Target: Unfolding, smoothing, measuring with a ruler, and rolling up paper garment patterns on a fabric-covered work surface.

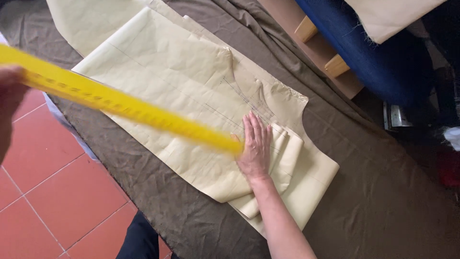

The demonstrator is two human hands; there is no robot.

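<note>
Right hand (255,148) lies flat, fingers spread, palm down on the pattern paper (167,76) at frame centre. It grasps nothing, just pins the sheets. Left hand (9,103) at the far left edge is clenched on one end of the yellow ruler (120,104); the ruler runs diagonally from upper left down to the right hand's fingers, blurred (so it's moving).

Paper is several cream sheets, stacked and folded at the lower right, with pencilled lines and a curved cutout. All of it sits on brown cloth (373,192) spread over the table. Red tile floor (52,192) lower left.

Looks like the measure/mark step: ruler being brought to the paper. Next move would need the ruler laid flat along a drawn line while the paper stays pinned.
</note>
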